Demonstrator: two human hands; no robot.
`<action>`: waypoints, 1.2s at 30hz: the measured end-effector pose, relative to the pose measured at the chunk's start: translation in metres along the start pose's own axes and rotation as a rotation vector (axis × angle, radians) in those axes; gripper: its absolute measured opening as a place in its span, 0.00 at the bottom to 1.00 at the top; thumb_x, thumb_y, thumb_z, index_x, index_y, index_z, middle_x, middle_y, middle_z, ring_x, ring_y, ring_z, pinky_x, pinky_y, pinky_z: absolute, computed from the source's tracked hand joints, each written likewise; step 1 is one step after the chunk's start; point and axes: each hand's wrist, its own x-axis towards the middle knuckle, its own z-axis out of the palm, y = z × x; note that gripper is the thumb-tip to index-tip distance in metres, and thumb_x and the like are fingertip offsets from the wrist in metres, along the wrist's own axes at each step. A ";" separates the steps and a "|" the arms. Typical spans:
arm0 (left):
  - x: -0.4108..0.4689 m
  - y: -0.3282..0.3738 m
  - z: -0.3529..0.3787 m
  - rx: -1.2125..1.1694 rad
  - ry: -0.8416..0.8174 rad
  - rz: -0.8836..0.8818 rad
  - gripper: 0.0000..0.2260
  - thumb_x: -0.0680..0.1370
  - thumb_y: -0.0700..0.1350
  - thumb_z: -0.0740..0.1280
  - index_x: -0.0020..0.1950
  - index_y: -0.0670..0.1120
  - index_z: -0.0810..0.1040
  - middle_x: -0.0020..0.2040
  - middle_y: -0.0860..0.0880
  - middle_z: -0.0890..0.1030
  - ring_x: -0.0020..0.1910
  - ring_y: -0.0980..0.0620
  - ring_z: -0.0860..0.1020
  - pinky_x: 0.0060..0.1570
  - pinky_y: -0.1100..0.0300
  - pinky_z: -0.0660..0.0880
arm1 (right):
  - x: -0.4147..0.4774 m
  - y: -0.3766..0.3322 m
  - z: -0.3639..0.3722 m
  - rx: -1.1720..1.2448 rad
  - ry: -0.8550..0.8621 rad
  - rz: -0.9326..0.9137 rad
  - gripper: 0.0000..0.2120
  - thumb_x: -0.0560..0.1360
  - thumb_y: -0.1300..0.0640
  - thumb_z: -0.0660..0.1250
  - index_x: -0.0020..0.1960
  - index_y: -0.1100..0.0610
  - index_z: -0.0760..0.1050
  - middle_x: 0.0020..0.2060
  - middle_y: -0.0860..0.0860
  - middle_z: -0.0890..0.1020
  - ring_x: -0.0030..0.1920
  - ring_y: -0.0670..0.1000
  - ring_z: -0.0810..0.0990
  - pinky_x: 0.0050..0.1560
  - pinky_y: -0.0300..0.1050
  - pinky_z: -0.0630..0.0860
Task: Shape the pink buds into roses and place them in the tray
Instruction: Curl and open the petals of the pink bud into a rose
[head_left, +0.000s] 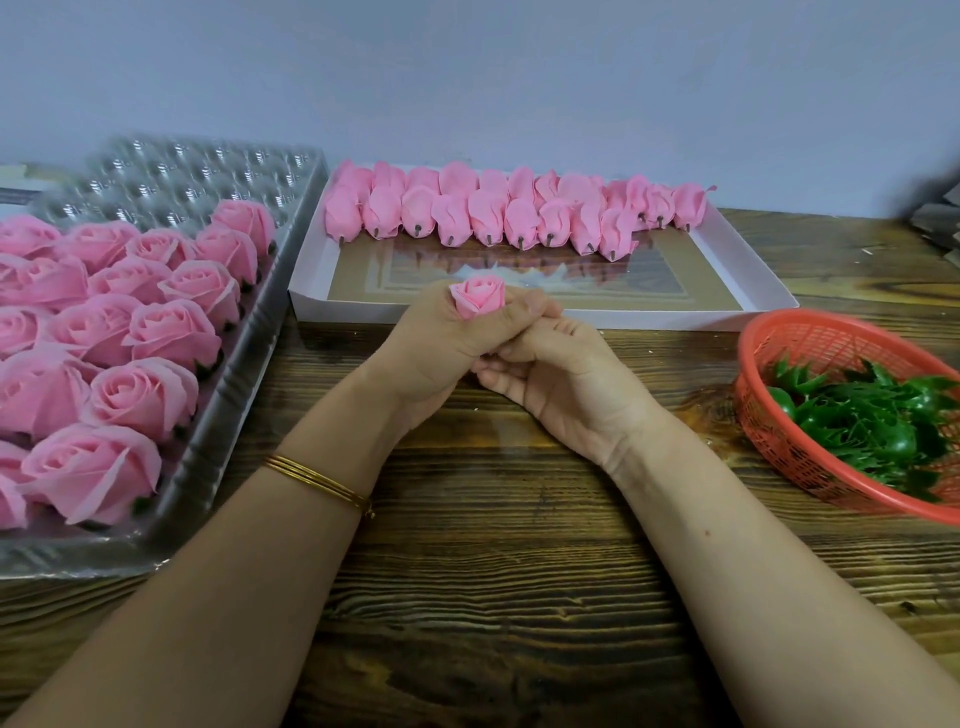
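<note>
Fingers (524, 306) of left hand (447, 348) tight around pink bud (478, 296); right hand (561, 384) fingers curled beneath, grip hidden.

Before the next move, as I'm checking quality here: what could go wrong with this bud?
1. The left hand wraps the bud closely; its thin petals might crease or tear.
2. The tray has its near rows tight with finished roses; setting another beside them could dent neighbours.

Pink buds (514, 215) — red basket (810, 374), green leaves (872, 421)
</note>
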 end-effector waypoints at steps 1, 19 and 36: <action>0.000 -0.001 0.001 0.010 0.028 0.021 0.17 0.72 0.48 0.69 0.53 0.37 0.82 0.46 0.44 0.84 0.47 0.52 0.81 0.48 0.59 0.79 | 0.000 -0.001 0.000 0.044 0.002 0.020 0.13 0.67 0.69 0.62 0.51 0.66 0.76 0.39 0.58 0.77 0.37 0.50 0.79 0.43 0.39 0.79; -0.002 -0.008 0.013 0.325 0.125 0.224 0.15 0.76 0.33 0.70 0.35 0.51 0.78 0.30 0.59 0.80 0.31 0.64 0.78 0.30 0.72 0.73 | -0.001 -0.002 0.006 0.009 0.198 -0.038 0.17 0.70 0.58 0.71 0.57 0.62 0.75 0.49 0.61 0.76 0.53 0.57 0.74 0.52 0.48 0.77; 0.001 -0.010 0.013 0.421 0.149 0.253 0.07 0.73 0.35 0.69 0.40 0.29 0.77 0.39 0.30 0.78 0.37 0.46 0.76 0.38 0.40 0.75 | 0.001 0.001 -0.001 0.012 0.117 -0.074 0.10 0.62 0.57 0.73 0.42 0.58 0.80 0.39 0.53 0.83 0.44 0.49 0.81 0.43 0.40 0.80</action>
